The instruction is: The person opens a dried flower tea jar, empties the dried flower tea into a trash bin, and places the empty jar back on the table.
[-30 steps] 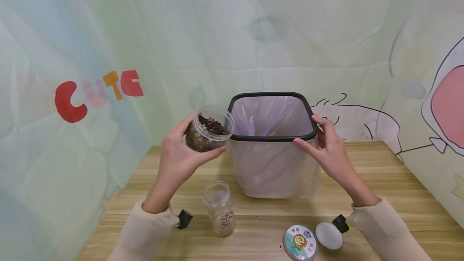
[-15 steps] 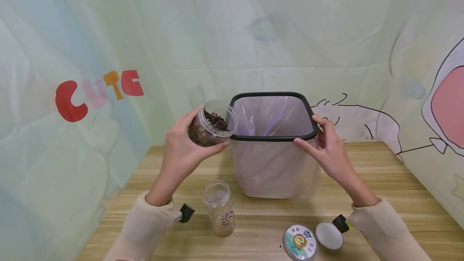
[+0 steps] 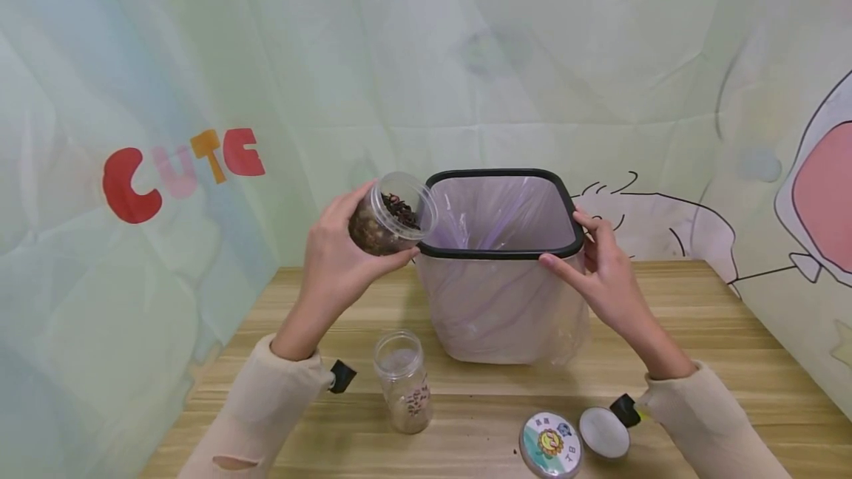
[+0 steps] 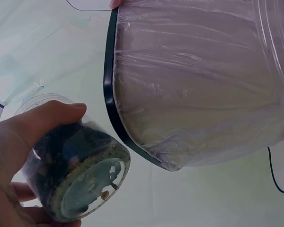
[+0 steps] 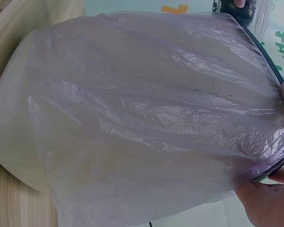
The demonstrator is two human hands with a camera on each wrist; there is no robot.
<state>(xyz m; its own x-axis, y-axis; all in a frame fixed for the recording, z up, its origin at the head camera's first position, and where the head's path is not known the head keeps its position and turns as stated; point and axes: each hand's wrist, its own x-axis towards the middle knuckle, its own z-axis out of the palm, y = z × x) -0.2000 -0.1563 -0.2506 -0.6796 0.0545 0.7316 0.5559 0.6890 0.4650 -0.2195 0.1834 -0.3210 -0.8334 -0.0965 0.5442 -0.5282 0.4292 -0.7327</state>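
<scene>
My left hand [image 3: 342, 257] grips a clear plastic jar [image 3: 379, 226] of dark dried bits, perhaps loose tea. The jar is tilted, its open mouth toward the trash can [image 3: 499, 309] and close by the left of its black rim [image 3: 495, 253]. In the left wrist view, thumb and fingers wrap round the jar [image 4: 75, 165], with the bits showing through its wall and base. My right hand [image 3: 609, 272] holds the rim's right front corner, thumb in front and fingers at the side. A thin purplish bag [image 5: 146, 109] lines the can and hangs over its outside.
A clear open jar [image 3: 404, 386] stands on the wooden table [image 3: 319, 420] in front of the can. Two lids lie to the right: a printed lid [image 3: 551, 443] and a plain whitish lid [image 3: 604, 432]. A printed backdrop [image 3: 373, 80] rises behind.
My left hand has raised the jar a little and moved it slightly right, tilting it more toward the trash can. The right hand and the can have stayed put.
</scene>
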